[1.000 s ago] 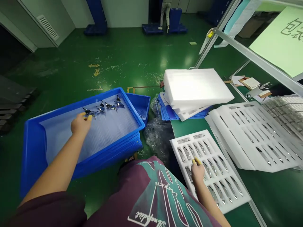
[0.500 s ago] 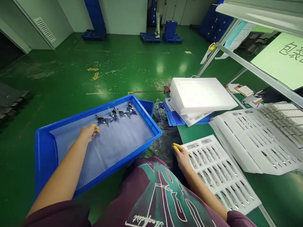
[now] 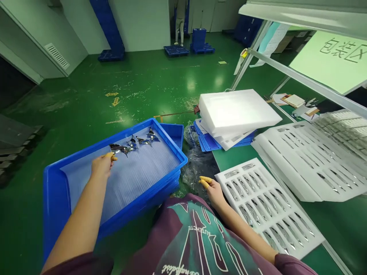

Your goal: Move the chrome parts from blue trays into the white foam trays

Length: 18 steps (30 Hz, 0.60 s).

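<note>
My left hand (image 3: 101, 165), with yellow finger covers, is over the blue tray (image 3: 172, 142). Its fingers are pinched on the near end of a shiny, pointed chrome-like part (image 3: 122, 149), which looks raised from the tray's white liner (image 3: 140, 172). Several similar shiny parts (image 3: 143, 141) lie in a row just to its right. My right hand (image 3: 214, 191), also in yellow finger covers, hovers beside the left edge of a white foam tray (image 3: 252, 173). Its fingers are slightly apart, and nothing shows in them. Slim shiny pieces (image 3: 260, 208) fill the foam tray's slots.
More white foam trays (image 3: 298, 160) are stacked on the green table at right. A thick white foam block (image 3: 237, 110) rests on blue sheets (image 3: 206, 139). Another blue bin (image 3: 174, 131) sits behind the tray. A metal frame (image 3: 304, 78) rises over the table. A person (image 3: 180, 25) stands far off.
My left hand has taken hold of the leftmost shiny part and shifted slightly left. My right hand has moved a little left and its fingers have parted. The camera view has tilted slightly.
</note>
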Available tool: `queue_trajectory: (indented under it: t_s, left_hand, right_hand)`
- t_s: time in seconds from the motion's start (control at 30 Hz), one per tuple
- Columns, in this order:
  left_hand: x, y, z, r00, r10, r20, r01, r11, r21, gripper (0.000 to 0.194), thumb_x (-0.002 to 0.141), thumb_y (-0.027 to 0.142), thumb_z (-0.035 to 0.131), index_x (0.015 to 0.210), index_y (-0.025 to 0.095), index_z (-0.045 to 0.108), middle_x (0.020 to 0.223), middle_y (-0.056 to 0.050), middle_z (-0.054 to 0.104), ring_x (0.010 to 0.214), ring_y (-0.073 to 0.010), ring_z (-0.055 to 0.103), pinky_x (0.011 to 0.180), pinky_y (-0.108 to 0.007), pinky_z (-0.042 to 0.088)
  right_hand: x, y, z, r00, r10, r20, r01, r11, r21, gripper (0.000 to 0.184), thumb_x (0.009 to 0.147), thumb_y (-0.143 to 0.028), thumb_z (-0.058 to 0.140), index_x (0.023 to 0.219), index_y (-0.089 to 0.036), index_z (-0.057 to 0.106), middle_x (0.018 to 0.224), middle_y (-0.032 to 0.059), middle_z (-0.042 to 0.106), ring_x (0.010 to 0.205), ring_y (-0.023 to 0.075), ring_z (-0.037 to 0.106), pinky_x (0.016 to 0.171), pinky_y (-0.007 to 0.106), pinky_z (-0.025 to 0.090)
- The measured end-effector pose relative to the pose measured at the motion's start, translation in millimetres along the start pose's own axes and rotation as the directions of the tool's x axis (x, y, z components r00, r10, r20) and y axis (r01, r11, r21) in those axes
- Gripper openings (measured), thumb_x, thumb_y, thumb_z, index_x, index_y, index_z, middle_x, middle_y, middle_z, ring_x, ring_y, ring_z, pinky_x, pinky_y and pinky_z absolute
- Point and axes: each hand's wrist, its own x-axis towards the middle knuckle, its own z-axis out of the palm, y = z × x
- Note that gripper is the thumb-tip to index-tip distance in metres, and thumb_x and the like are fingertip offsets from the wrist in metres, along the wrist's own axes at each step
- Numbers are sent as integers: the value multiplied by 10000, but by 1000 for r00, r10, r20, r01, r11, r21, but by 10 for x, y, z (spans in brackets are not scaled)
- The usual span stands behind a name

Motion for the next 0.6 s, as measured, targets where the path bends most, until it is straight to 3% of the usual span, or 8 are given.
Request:
queue_trajectory:
  t_s: [0.13, 0.2, 0.27, 0.33, 0.4, 0.6]
  left_hand:
    - [-536, 362, 260, 988, -134, 79, 151, 949, -275, 150, 604, 218, 594, 606, 162, 455, 477, 9, 529, 431, -84, 404, 410, -221, 260]
    - [-900, 524, 489, 970, -100, 221, 167, 936, -309, 170, 542, 248, 624, 587, 160, 486, 472, -3, 543, 420, -84, 403, 405, -225, 253]
    - [-1253, 623, 749, 921, -66, 384, 178, 948, -264, 192, 505, 281, 647, 562, 157, 512, 470, -14, 552, 391, -71, 369, 402, -232, 256]
    - [-1552, 647, 1009, 860, -43, 509, 174, 962, -213, 218, 490, 316, 663, 537, 156, 521, 473, -20, 555, 377, -61, 345, 405, -237, 268]
    - [-1781, 610, 1242, 827, -22, 561, 157, 968, -194, 234, 490, 348, 661, 533, 160, 529, 480, -20, 554, 380, -63, 345, 408, -237, 279]
    - [-2174, 380, 1690, 815, -47, 577, 110, 991, -76, 271, 450, 397, 662, 569, 179, 553, 522, -18, 572, 438, -96, 395, 423, -233, 309]
  right_hand:
    - [-96, -256, -64, 994, 9, 112, -19, 996, 82, 408, 547, -466, 762, 844, -189, 719, 698, 15, 668, 527, 101, 449, 517, 261, 377]
    - [-118, -430, -115, 979, -40, 199, 15, 992, 125, 435, 581, -495, 747, 890, -188, 722, 718, 15, 666, 524, 86, 432, 512, 250, 360]
    - [-102, -585, -194, 960, -129, 249, 92, 984, 155, 449, 594, -510, 744, 918, -200, 723, 788, 22, 679, 576, 93, 474, 552, 252, 389]
    - [-50, -680, -311, 943, -199, 268, 164, 976, 146, 435, 567, -496, 772, 887, -206, 724, 843, 25, 686, 672, 115, 535, 633, 265, 431]
    - [12, -697, -464, 938, -192, 287, 165, 980, 114, 409, 537, -487, 792, 812, -193, 722, 829, 27, 686, 736, 137, 570, 688, 279, 450]
    - [13, -419, -922, 941, -9, 337, -18, 997, 79, 424, 516, -525, 783, 726, -162, 719, 717, 18, 674, 688, 133, 571, 686, 281, 452]
